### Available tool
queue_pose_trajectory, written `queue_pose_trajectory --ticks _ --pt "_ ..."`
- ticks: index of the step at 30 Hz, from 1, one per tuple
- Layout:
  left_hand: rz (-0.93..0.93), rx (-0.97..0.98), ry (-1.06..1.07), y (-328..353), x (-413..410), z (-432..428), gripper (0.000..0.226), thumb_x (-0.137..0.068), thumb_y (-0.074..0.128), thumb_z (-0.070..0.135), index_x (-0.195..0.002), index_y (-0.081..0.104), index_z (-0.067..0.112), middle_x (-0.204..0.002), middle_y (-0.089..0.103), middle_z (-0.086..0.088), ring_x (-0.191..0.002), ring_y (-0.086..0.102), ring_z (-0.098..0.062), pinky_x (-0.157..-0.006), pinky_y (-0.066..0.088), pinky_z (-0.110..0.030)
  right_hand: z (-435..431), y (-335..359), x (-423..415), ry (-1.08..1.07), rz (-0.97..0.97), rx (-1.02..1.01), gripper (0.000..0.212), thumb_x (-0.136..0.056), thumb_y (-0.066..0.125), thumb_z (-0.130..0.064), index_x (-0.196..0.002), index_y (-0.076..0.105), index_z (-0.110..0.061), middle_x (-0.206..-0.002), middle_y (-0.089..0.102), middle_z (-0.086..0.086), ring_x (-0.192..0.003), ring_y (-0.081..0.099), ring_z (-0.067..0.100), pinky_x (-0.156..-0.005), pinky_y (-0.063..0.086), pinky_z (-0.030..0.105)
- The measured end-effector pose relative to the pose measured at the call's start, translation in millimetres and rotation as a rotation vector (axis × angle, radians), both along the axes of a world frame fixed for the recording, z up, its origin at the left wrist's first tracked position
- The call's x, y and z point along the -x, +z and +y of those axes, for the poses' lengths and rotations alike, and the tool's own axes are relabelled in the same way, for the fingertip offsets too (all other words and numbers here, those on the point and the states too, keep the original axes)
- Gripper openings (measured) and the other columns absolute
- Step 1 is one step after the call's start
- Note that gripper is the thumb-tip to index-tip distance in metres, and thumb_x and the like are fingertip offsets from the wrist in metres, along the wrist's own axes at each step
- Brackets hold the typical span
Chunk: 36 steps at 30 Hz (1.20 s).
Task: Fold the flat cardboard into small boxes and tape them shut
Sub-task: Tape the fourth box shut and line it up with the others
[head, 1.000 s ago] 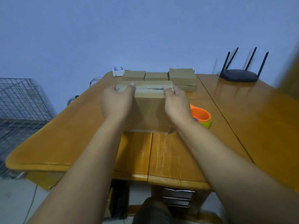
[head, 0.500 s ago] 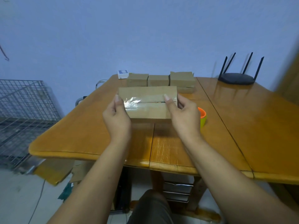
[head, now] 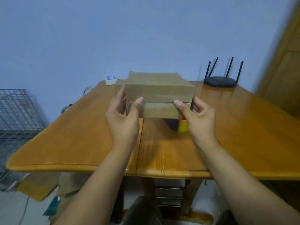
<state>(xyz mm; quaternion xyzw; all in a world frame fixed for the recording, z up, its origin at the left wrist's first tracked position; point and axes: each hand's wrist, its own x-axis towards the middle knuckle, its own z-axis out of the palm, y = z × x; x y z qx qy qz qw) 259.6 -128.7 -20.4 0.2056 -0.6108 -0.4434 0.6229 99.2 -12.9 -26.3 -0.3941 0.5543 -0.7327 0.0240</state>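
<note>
Nearest you, under the table edge on the left, flat cardboard (head: pixel 40 185) lies on the floor, so by my reading there is more folding to come. Your forearms reach out over the table (head: pixel 81 135) and both hands hold one folded box (head: pixel 159 95) up off the wood, with its seam side turned to you. Your left hand (head: pixel 123 114) grips the left end, thumb laid on the seam and fingers wrapped behind. Your right hand (head: pixel 197 117) grips the right end the same way, thumb tip on the seam, fingers curled at the back.

There is a faint shine by your left thumb that may be clear tape; I cannot tell whether it runs the whole seam. You seem to be at the sealing step, pressing the closure down. Next you need firm thumb strokes along the seam, and if it gapes, a free hand for the tape roll (head: pixel 182 126) just below the box.

Beyond, a router (head: pixel 220 81) and a small white box (head: pixel 111 80) sit at the far edge, with a wire cage (head: pixel 17 111) off to your left
</note>
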Motion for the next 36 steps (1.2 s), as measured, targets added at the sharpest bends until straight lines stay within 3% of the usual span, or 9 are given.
queue_pose_trajectory --ticks 6,12,15,17,20,23,26,29,36 --pt "0.054 0.009 -0.010 -15.1 34.1 7.0 0.044 -0.111 0.052 0.018 -0.154 0.051 0.009 -0.148 0.063 -0.002 -0.139 0.057 -0.010 -0.114 0.048 -0.031 13.4 7.6 18.1 -0.028 0.100 -0.064 0.052 -0.092 0.085 -0.027 -0.140 0.069 -0.014 -0.127 0.078 -0.005 -0.122 0.072 0.010 -0.103 0.059 0.032" --pt "-0.139 -0.019 -0.034 -12.0 67.7 -5.6 0.040 -0.106 0.062 0.023 -0.145 0.063 0.020 -0.132 0.063 0.010 -0.119 0.057 0.010 -0.104 0.050 -0.021 22.8 13.9 59.9 -0.060 -0.090 -0.074 0.075 -0.090 0.075 -0.066 -0.143 0.065 -0.014 -0.136 0.074 0.000 -0.127 0.069 0.010 -0.111 0.056 0.036" --pt "-0.224 -0.146 -0.206 3.5 98.1 -6.0 0.044 -0.094 0.063 0.042 -0.132 0.073 0.023 -0.126 0.075 0.011 -0.120 0.067 -0.005 -0.108 0.054 -0.044 22.7 22.6 93.1 -0.132 -0.196 -0.068 0.053 -0.099 0.073 -0.047 -0.137 0.064 -0.011 -0.129 0.076 -0.001 -0.118 0.071 0.007 -0.107 0.056 0.028" --pt "-0.249 -0.192 -0.240 12.4 122.2 -5.3 0.025 -0.093 0.069 0.052 -0.106 0.079 0.033 -0.106 0.079 0.019 -0.110 0.071 -0.005 -0.103 0.057 -0.048 21.1 26.2 116.4 -0.159 -0.242 -0.085 0.044 -0.101 0.073 -0.037 -0.135 0.062 -0.010 -0.124 0.076 0.000 -0.111 0.072 0.008 -0.099 0.056 0.025" --pt "-0.245 -0.243 -0.225 19.3 162.4 -16.2 0.009 -0.094 0.078 0.039 -0.088 0.073 0.034 -0.093 0.076 0.019 -0.099 0.072 -0.005 -0.100 0.059 -0.048 14.1 25.0 152.0 -0.177 -0.291 -0.123 0.033 -0.104 0.070 -0.028 -0.130 0.062 -0.010 -0.107 0.074 -0.006 -0.095 0.069 0.005 -0.084 0.053 0.022" --pt "-0.294 -0.281 -0.280 22.8 202.7 -33.3 0.006 -0.095 0.078 0.025 -0.099 0.073 0.024 -0.098 0.073 0.008 -0.094 0.069 -0.006 -0.102 0.058 -0.047 -0.5 18.0 191.1 -0.201 -0.288 -0.158 0.021 -0.106 0.067 -0.023 -0.125 0.062 -0.015 -0.105 0.073 -0.010 -0.097 0.068 0.004 -0.078 0.051 0.016" --pt "-0.422 -0.315 -0.360 21.7 235.9 -55.2 0.046 -0.095 0.078 0.028 -0.135 0.067 0.008 -0.128 0.071 -0.004 -0.115 0.068 -0.016 -0.110 0.052 -0.048 -18.6 9.1 227.6 -0.212 -0.288 -0.176 0.015 -0.108 0.065 -0.027 -0.123 0.062 -0.028 -0.116 0.073 -0.012 -0.106 0.068 0.001 -0.079 0.049 0.013" --pt "-0.575 -0.323 -0.465 18.3 268.2 -79.1 0.061 -0.097 0.076 0.032 -0.149 0.056 0.008 -0.143 0.063 -0.007 -0.127 0.062 -0.023 -0.112 0.050 -0.046 -36.7 -2.1 260.7 -0.248 -0.293 -0.176 0.013 -0.108 0.064 -0.031 -0.120 0.061 -0.038 -0.119 0.073 -0.013 -0.108 0.067 0.002 -0.082 0.050 0.017" --pt "-0.693 -0.336 -0.600 0.0 329.9 -115.3 0.055 -0.102 0.069 0.021 -0.151 0.049 0.006 -0.120 0.063 0.003 -0.112 0.059 -0.017 -0.104 0.048 -0.035 -84.2 -39.0 326.9 -0.305 -0.364 -0.171 0.039 -0.109 0.062 -0.038 -0.146 0.062 -0.030 -0.132 0.069 -0.008 -0.121 0.064 0.014 -0.101 0.055 0.034"
